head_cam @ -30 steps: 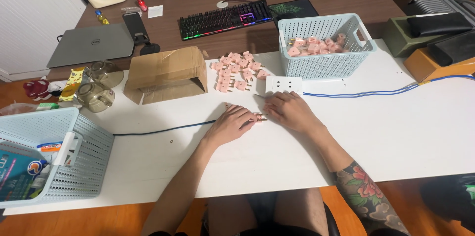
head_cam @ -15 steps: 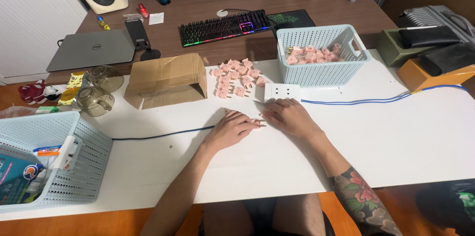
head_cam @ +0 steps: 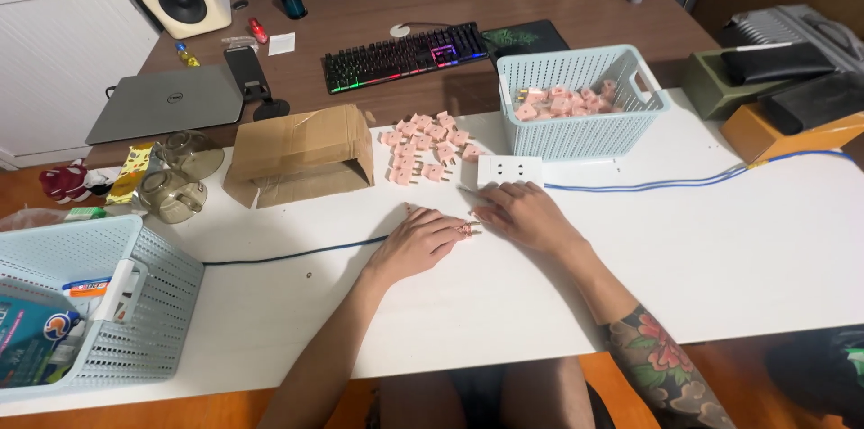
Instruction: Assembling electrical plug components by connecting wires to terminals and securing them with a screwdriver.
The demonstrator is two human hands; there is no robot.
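- White is the table [head_cam: 720,258] under your hands, and the white socket block [head_cam: 509,170] on it serves as the landmark here.
- Your left hand [head_cam: 421,240] lies palm down just below and to the left of the socket block, fingers stretched flat toward the right; its fingertips meet a small pink piece [head_cam: 468,229], but you cannot tell whether they pinch it or only touch it.
- Your right hand [head_cam: 526,213] rests directly below the socket block, fingers loosely spread and flat, fingertips close to the same pink piece and to the left hand's tips.
- A scatter of pink plugs [head_cam: 426,146] lies just left of the socket block, on the table.
- A pale blue basket [head_cam: 585,127] stands right behind the socket block, with more pink plugs inside.
- A blue cable [head_cam: 666,183] runs from the socket block to the right; a darker cable [head_cam: 288,255] runs left from your left hand.
- A cardboard box [head_cam: 301,154] sits further left of the socket block, past the plugs.
- A second pale blue basket [head_cam: 117,303] stands far left, at the table's near edge.
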